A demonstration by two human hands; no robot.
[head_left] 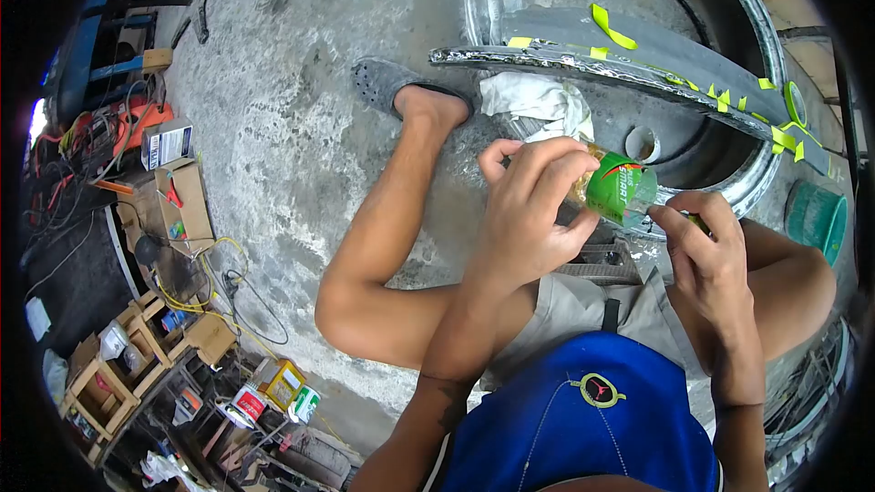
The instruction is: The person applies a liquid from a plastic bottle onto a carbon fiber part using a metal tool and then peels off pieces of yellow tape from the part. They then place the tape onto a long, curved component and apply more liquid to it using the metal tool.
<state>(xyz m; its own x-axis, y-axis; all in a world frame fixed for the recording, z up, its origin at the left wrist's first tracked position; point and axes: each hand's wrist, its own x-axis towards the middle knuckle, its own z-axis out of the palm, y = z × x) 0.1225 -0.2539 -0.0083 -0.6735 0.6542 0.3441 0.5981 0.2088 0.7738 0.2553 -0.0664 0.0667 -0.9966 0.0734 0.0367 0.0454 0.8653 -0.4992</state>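
Observation:
My left hand point(538, 210) is wrapped round a clear plastic bottle point(618, 189) with a green label, tilted sideways above my lap. The bottle's clear end points toward my right hand point(706, 255). That hand is closed, with its fingertips right at this end. A bit of yellow and black shows between its fingers, but I cannot tell what it is. Just beyond the bottle lies a crumpled white cloth point(547, 105). Behind it, a long dark grey panel point(629, 73) with bright yellow-green tape strips rests across a large tyre point(770, 32).
A roll of yellow-green tape point(796, 104) hangs at the panel's right end. On the floor at right stands a green container point(816, 223). A small grey ring-shaped piece point(643, 144) sits inside the tyre. Wooden crates point(137, 346), cables and paint cans point(248, 404) crowd the left side.

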